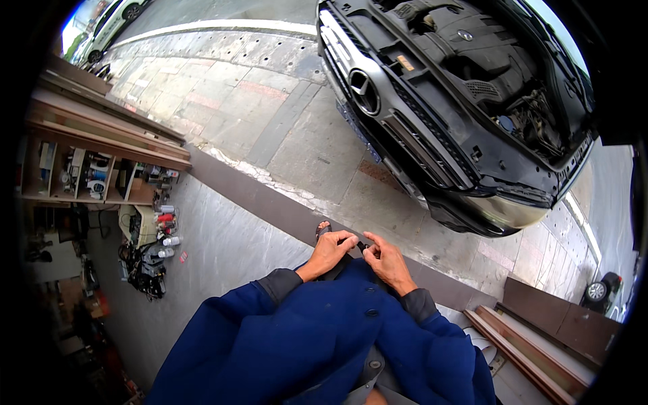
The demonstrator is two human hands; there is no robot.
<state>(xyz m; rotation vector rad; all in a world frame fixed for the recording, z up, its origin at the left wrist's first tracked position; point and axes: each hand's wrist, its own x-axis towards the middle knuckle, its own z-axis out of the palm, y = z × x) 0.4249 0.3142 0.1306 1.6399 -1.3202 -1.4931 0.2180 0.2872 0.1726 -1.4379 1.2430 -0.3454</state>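
Note:
Both my hands meet low in front of the blue coat [290, 337], close to its lower edge. My left hand [327, 255] is closed, with thumb and forefinger pinched together at a small dark piece. On the other side of that piece, my right hand [389, 263] is also closed, its fingertips bent in. The small dark piece [361, 247] between the fingertips is too small to name. Dark round buttons [371, 312] run down the coat's front above the hands. Grey cuffs show at both wrists. Beyond my left hand, a sandalled foot [323, 228] shows.
A black car [432, 115] with its engine bay exposed stands ahead to the right on the paving [310, 142]. A brown sill [250, 196] crosses before me. Shelves [94, 175] with tools and bottles line the left. Brown door tracks [526, 354] lie at right.

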